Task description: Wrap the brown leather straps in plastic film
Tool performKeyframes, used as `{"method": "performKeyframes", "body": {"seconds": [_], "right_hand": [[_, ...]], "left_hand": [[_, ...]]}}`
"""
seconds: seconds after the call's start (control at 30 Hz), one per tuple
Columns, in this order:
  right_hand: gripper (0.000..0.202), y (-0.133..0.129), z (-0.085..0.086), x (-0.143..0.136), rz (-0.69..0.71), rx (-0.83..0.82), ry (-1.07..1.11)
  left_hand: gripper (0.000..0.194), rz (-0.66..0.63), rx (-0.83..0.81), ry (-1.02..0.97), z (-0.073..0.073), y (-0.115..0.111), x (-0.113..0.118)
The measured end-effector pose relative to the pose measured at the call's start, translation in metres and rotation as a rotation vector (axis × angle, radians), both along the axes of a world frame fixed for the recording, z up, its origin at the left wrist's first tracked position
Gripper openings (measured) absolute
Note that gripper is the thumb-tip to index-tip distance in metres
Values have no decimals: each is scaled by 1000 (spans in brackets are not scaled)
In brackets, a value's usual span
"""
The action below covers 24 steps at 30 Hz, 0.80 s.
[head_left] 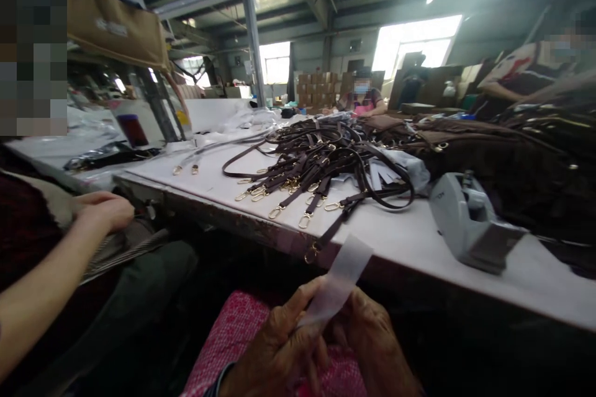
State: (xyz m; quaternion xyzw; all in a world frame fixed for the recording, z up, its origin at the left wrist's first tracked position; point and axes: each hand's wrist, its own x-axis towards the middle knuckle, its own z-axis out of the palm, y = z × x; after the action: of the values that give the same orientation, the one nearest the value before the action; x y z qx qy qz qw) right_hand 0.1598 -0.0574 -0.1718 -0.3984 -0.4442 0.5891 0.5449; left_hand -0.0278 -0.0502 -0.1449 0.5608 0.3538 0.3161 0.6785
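Observation:
Between my hands, over my lap, is a strip of translucent white film, its free end pointing up and right. My left hand pinches the strip between thumb and fingers. My right hand is closed at the strip's other side, with its fingertips partly hidden behind it. Just beyond them, a dark strap with a metal clasp hangs over the table edge. It belongs to a tangled pile of dark brown straps with gold clasps on the white table.
A grey tape dispenser stands at the right of the table, before a heap of dark brown bags. At my left sits a co-worker, whose forearm shows. Other people work across the table. A tan bag hangs upper left.

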Motion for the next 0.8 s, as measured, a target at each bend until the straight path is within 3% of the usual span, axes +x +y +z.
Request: {"method": "performKeyframes", "body": {"seconds": [0.1, 0.23, 0.43, 0.6, 0.73, 0.8], "right_hand": [[37, 5, 6, 0, -147, -50, 147], [28, 9, 13, 11, -185, -84, 197], [34, 11, 10, 19, -233, -50, 73], [41, 8, 11, 11, -198, 64, -159], [42, 12, 15, 6, -237, 160, -263], [41, 17, 16, 7, -149, 146, -255]], "left_hand": [[71, -17, 6, 66, -10, -4, -1], [70, -54, 2, 140, -19, -8, -4], [47, -32, 98, 278, -5, -1, -1], [32, -54, 63, -7, 0, 22, 21], [39, 46, 12, -129, -15, 36, 37], [42, 89, 28, -191, -24, 38, 39]]}}
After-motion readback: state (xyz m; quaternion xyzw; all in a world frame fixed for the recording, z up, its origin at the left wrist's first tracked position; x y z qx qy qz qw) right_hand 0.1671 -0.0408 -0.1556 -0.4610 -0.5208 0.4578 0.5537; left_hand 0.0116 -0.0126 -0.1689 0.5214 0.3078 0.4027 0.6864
